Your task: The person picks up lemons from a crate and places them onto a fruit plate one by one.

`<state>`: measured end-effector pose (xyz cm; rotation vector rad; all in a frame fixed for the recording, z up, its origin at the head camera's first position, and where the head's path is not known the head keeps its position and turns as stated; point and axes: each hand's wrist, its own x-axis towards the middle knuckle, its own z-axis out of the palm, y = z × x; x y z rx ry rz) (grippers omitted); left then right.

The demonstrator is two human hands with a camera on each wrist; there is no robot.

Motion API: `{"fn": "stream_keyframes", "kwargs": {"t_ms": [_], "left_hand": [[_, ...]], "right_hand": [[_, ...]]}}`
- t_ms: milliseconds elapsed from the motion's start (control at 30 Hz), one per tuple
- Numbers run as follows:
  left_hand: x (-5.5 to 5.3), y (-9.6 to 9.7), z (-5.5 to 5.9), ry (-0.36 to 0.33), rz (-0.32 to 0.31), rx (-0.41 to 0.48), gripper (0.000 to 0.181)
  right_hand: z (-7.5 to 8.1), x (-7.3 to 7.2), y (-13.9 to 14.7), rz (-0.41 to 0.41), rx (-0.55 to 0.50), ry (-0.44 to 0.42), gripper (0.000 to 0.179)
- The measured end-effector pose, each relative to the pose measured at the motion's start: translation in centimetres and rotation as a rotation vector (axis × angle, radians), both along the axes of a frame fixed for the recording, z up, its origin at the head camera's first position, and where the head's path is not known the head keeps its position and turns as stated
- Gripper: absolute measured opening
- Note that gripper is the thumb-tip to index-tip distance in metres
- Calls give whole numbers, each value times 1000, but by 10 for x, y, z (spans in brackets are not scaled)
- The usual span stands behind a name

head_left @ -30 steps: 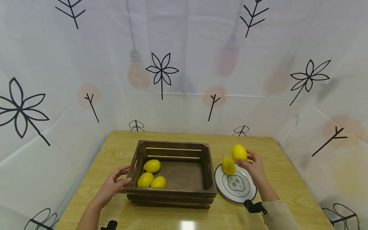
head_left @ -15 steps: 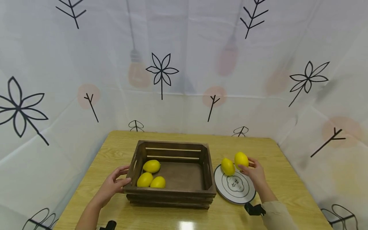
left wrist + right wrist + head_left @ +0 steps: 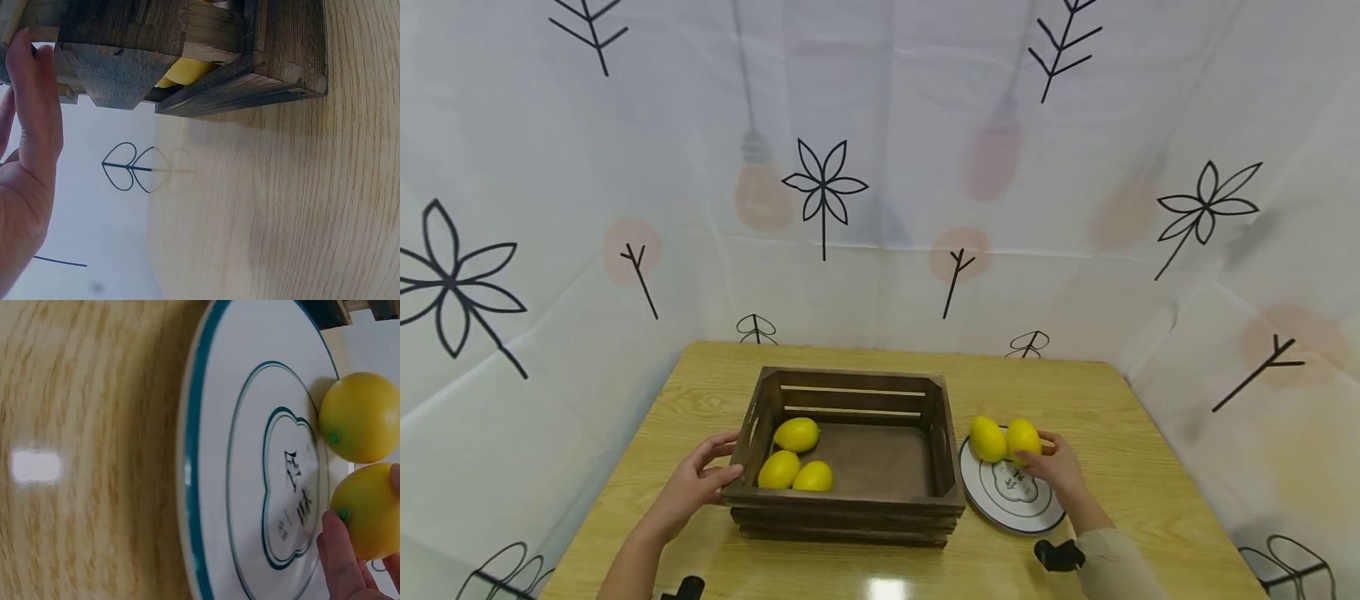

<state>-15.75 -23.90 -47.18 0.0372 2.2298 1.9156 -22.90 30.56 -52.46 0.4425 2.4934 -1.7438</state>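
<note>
My right hand (image 3: 1060,469) pinches a yellow lemon (image 3: 1022,439) at the far part of a white, dark-rimmed plate (image 3: 1017,515). A second lemon (image 3: 988,439) lies on the plate, just left of the held one. In the right wrist view my thumb and fingers (image 3: 342,550) are on the held lemon (image 3: 369,515), close above the plate; contact with the plate cannot be told. My left hand (image 3: 688,482) touches the left side of a brown wooden crate (image 3: 850,510), fingers fairly straight. Several lemons (image 3: 797,434) lie in the crate's left half.
The crate and plate stand side by side on a light wooden table (image 3: 1045,375). A white cloth with plant drawings (image 3: 880,167) hangs around the table's back and sides. Black wrist cameras (image 3: 1058,556) sit on both wrists.
My right hand has brought its lemon down onto or just over the plate, beside the other lemon, which has shifted slightly left. My left hand stays at the crate.
</note>
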Motion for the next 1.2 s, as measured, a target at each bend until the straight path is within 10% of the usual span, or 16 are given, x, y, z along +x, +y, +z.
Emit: {"fn": "stream_keyframes", "kwargs": {"t_ms": [1200], "left_hand": [[-1,0,-1,-8,2,4,56]], "right_hand": [[25,3,10,29,77,61,73]]}}
